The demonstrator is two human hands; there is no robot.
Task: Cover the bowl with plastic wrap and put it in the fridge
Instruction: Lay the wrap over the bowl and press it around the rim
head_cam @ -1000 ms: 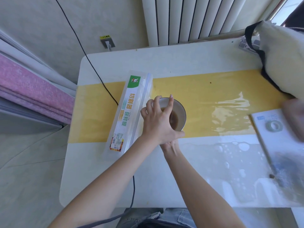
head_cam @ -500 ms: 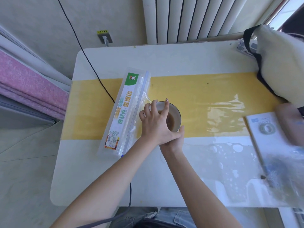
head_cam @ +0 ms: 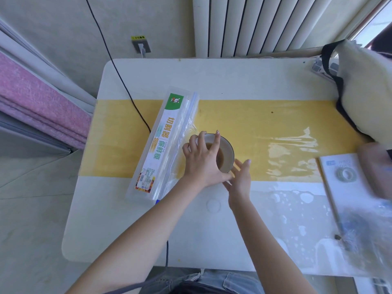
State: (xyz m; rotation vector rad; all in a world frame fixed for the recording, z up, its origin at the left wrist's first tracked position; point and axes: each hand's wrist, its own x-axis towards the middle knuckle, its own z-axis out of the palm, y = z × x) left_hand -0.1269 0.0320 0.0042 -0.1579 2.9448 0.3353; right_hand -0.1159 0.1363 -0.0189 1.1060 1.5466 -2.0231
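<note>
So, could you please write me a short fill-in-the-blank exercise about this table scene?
1. The bowl holds a ____ liquid.
2. The wrap dispenser box lies to the ____ of the bowl.
3. The left hand rests over the bowl's ____.
4. The bowl stands on the table's ____ stripe.

Missing words: brown; left; rim; yellow

A single wide-angle view looks from the person's head, steeply down and forward onto the desk, close enough that both forearms enter from the bottom edge. It faces the radiator beyond the desk's far edge. Straight lines bow toward the edges. No second view shares the scene.
</note>
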